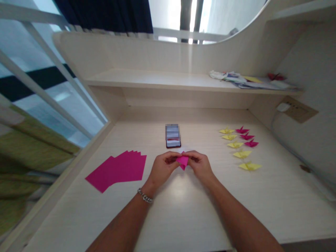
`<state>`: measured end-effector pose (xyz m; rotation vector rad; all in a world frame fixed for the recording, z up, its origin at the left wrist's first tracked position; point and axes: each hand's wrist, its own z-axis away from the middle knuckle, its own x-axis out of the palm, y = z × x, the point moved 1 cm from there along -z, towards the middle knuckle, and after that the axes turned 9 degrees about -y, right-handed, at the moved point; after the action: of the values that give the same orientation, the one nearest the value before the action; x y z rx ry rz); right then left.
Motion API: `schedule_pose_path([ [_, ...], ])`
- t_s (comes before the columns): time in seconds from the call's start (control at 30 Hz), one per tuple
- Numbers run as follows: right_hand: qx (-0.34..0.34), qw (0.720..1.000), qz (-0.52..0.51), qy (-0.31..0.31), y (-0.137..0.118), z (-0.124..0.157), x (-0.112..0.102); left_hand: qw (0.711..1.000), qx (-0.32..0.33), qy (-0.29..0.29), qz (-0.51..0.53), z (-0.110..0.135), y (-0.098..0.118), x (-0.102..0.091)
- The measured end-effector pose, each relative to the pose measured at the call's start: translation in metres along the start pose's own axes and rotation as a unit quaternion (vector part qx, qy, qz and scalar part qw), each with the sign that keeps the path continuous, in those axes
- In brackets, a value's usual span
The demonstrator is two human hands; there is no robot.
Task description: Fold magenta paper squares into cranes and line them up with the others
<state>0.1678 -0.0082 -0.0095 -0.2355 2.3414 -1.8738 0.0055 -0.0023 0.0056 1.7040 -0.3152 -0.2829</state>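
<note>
A small folded piece of pink paper (183,161) is held up between my two hands, just above the desk. My left hand (164,166), with a chain bracelet (145,196) on its wrist, pinches the paper's left side. On the other side, the fingers of my right hand (201,165) are closed on its right edge. The paper's lower end comes to a point. Behind the hands lies a phone (173,136) with its screen blurred out. To the left, several pink paper sheets (123,168) are fanned out flat.
Several yellow paper cranes (250,166) and three pink paper cranes (251,143) stand on the right of the desk (181,224). Papers (252,82) lie on the shelf (157,78) behind. A white charger (283,107) with a cable sits in the wall socket (301,110). Metal rails (47,91) run along the left.
</note>
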Motion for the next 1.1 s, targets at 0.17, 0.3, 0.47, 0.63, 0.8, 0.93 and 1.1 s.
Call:
schedule_pose_path([
  [0.17, -0.039, 0.997, 0.061, -0.029, -0.003, 0.001, -0.007, 0.998, 0.027, -0.013, -0.060, 0.002, 0.006, -0.002],
  [0.3, -0.049, 0.994, 0.085, -0.050, -0.004, 0.001, -0.010, 0.997, 0.015, -0.027, -0.071, 0.002, 0.007, -0.003],
  [0.47, 0.017, 0.999, 0.033, -0.017, 0.000, 0.000, -0.006, 0.999, -0.021, -0.020, -0.033, 0.001, 0.003, -0.003],
  [0.63, 0.077, 0.996, -0.053, 0.002, -0.001, -0.002, 0.000, 0.990, -0.059, -0.051, 0.119, 0.000, -0.002, -0.002],
  [0.8, 0.092, 0.993, -0.068, 0.013, -0.005, -0.002, 0.001, 0.980, -0.084, -0.057, 0.171, 0.000, -0.007, 0.001],
  [0.93, 0.087, 0.994, -0.071, 0.013, -0.003, -0.001, 0.002, 0.984, -0.091, -0.051, 0.143, 0.000, -0.007, 0.003],
  [1.1, 0.091, 0.993, -0.069, 0.019, 0.000, -0.001, 0.004, 0.989, -0.095, -0.039, 0.106, 0.000, -0.004, 0.003],
])
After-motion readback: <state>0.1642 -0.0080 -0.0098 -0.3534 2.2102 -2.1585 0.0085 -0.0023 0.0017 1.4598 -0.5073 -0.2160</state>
